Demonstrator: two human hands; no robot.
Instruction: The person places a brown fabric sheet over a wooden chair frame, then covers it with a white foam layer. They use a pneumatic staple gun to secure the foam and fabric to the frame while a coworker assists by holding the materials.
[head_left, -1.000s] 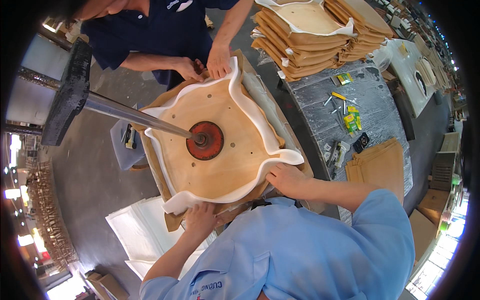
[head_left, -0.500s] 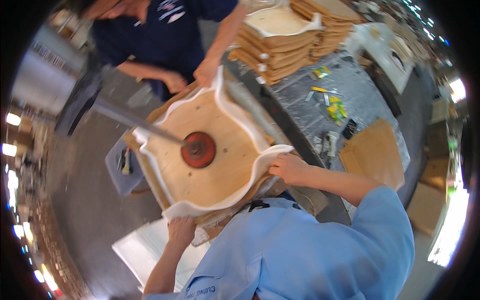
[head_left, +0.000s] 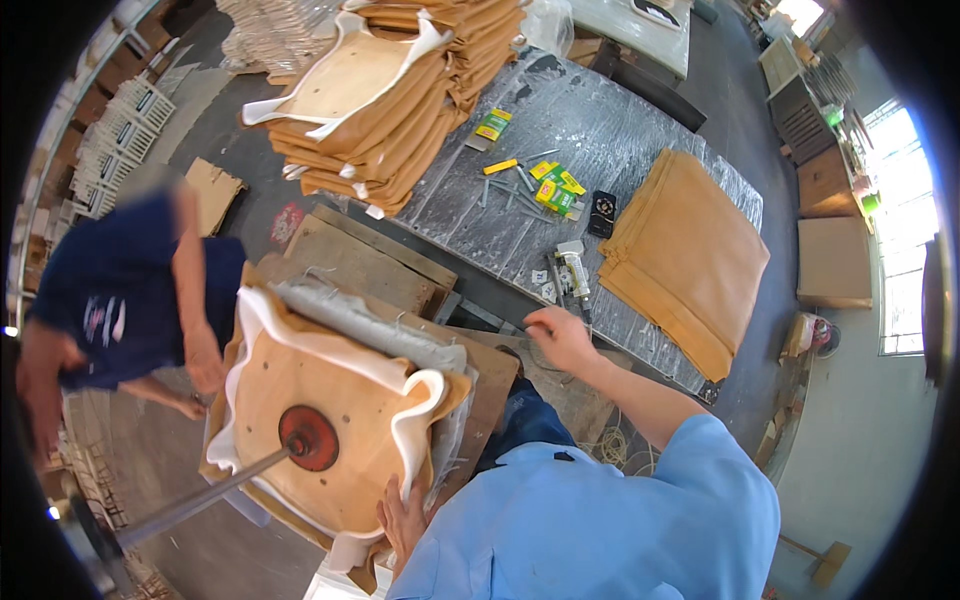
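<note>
A square wooden seat panel [head_left: 345, 400] lies with wavy white foam [head_left: 262, 385] around its edges and a tan cover beneath. A red disc [head_left: 309, 438] on a metal rod [head_left: 205, 497] rests against its middle. My left hand [head_left: 402, 518] lies on the panel's near right edge, fingers spread over the foam and cover. My right hand [head_left: 562, 340] is in the air near the worktable, fingers curled and nothing visible in them. Beyond it on the table lies what looks like a staple gun [head_left: 573, 270], closest to that hand.
A plastic-covered worktable [head_left: 440, 185] holds a stack of tan sheets [head_left: 690, 255], green-yellow boxes [head_left: 556, 187], a yellow-handled knife [head_left: 500, 166] and a black object [head_left: 602, 214]. Padded panels stand piled [head_left: 365, 145] at its far left. A co-worker [head_left: 130, 290] stands left, a hand near the panel.
My right hand has let go of the foam edge and moved toward the table. My left hand has opened out on the edge. The view has swung right; the co-worker's hands have left the panel's corner.
</note>
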